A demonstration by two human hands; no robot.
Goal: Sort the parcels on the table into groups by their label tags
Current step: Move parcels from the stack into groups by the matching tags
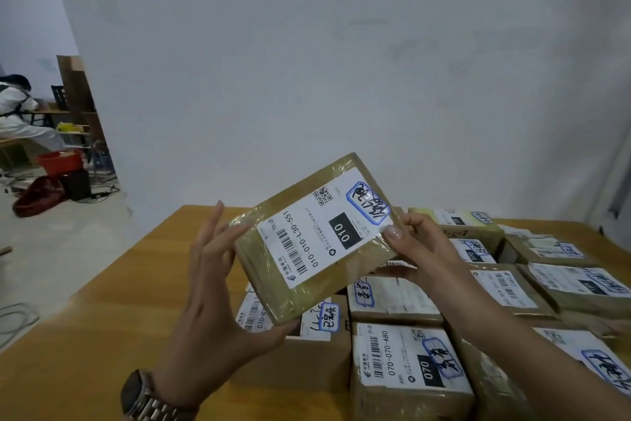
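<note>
A flat brown taped parcel point(273, 287) with a white label reading 010 is held tilted in the air above the table. My left hand point(211, 301) grips its near-left corner between thumb and fingers. At the parcel's right edge my right hand point(420, 250) pinches it, thumb on the label. Below them several labelled parcels lie packed together on the wooden table point(85, 335). One at the front point(409, 366) reads 070. Another with a 070 label point(307, 349) lies partly hidden under the held parcel.
More labelled parcels point(573, 284) fill the table's right side up to the white wall point(341, 79). The table's left part shows bare wood. Far left, a person in white point(17, 113) sits near a red basket point(59, 162) and cables on the floor.
</note>
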